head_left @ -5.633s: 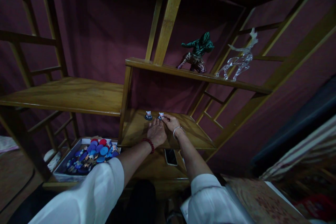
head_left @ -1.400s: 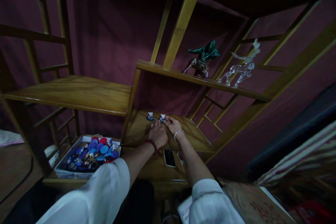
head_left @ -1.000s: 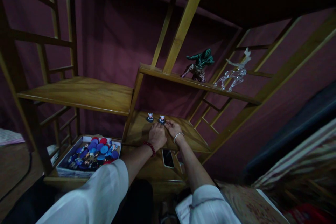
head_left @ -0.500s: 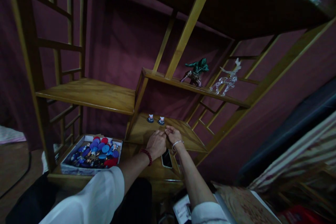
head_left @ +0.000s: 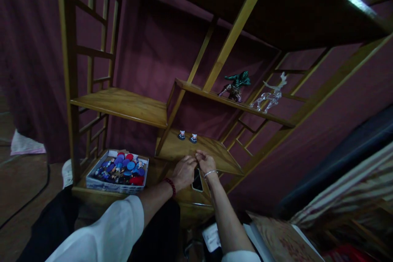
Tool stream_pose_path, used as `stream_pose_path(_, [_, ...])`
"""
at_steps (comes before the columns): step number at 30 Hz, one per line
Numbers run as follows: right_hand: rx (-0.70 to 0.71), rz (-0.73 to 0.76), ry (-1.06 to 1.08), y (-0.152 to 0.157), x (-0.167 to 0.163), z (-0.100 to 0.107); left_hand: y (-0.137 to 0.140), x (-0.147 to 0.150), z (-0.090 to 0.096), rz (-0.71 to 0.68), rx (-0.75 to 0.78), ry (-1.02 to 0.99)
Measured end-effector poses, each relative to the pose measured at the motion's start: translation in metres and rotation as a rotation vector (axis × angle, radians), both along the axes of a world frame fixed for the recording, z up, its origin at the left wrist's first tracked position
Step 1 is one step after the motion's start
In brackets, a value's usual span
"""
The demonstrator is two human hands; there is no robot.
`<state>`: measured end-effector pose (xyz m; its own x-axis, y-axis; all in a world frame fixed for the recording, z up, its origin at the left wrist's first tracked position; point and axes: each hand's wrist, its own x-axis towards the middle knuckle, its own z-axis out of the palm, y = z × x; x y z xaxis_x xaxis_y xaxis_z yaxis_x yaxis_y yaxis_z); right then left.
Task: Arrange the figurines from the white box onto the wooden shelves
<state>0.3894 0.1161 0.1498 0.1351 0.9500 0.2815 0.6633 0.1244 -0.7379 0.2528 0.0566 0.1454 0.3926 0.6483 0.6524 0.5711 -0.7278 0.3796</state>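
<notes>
My left hand (head_left: 184, 171), with a dark red bead bracelet at the wrist, is closed, fingertips meeting those of my right hand (head_left: 206, 162). The right hand wears a pale bracelet and its fingers are pinched together. Whatever lies between the fingers is too small or hidden to make out. Both hands are over the front of a low wooden shelf (head_left: 172, 147). Behind them on this shelf stand two small figurines, a left one (head_left: 181, 135) and a right one (head_left: 193, 138), on dark round bases. A phone (head_left: 197, 182) with a dark screen lies just below the hands.
On the left is a shallow box (head_left: 115, 188) full of small figures and blue and red round pieces. A green-and-brown figure (head_left: 236, 86) and a clear deer figurine (head_left: 270, 96) stand on the upper right shelf (head_left: 215, 96). Wooden posts frame the unit.
The view has turned slightly left, so the shelves and box appear farther right. My hands stay together at the low shelf's front, fingers still closed. The figurines have not moved on the shelf.
</notes>
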Motion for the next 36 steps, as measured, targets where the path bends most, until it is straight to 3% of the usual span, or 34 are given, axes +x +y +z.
stream_pose_path(7, [0.132, 0.04, -0.08, -0.029, -0.017, -0.005, -0.023, -0.024, -0.003, -0.07, -0.005, 0.056])
stream_pose_path(18, [0.391, 0.024, -0.191, -0.077, -0.064, -0.006, -0.037, -0.059, -0.038, -0.1, -0.006, 0.173])
stream_pose_path(36, [0.158, 0.291, -0.068, -0.105, -0.153, -0.077, -0.038, -0.123, -0.112, 0.15, -0.342, 0.208])
